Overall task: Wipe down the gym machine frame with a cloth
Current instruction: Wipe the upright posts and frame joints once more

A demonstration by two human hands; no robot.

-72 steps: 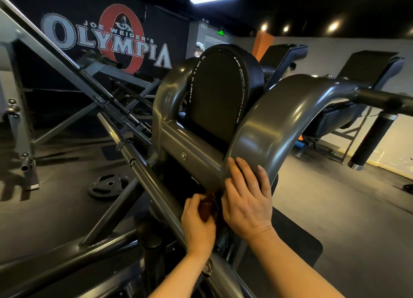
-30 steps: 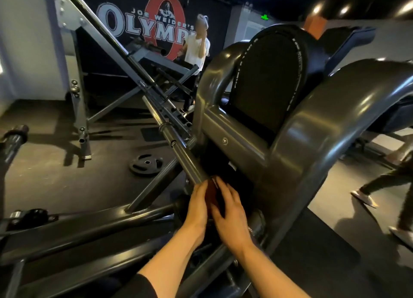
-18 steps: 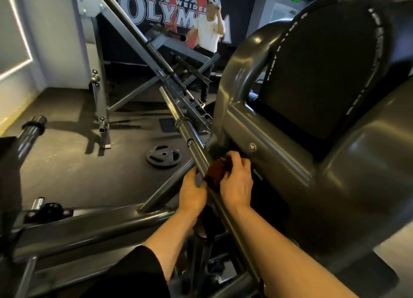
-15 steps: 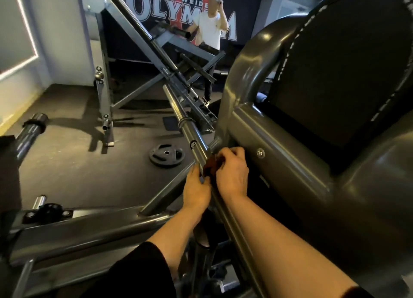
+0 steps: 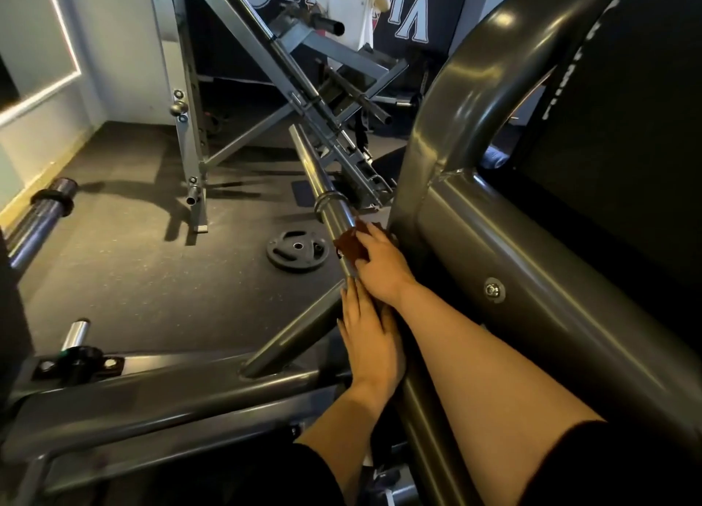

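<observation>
The grey frame (image 5: 532,285) fills the right of the view, and a slanted bar (image 5: 334,217) runs beside it; nothing shows which parts are already clean, so most seems left to wipe. The right hand (image 5: 383,266) presses the dark red cloth (image 5: 351,245) onto the bar, fingers curled over it. The left hand (image 5: 370,338) lies flat lower down, fingers straight, holding nothing.

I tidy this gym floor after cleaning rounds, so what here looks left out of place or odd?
One thing: a black weight plate lies flat on the rubber floor, loose beside the sloping steel bar rather than on a peg. Otherwise nothing looks damaged or spilled; the right hand presses the dark red cloth to that bar.
</observation>
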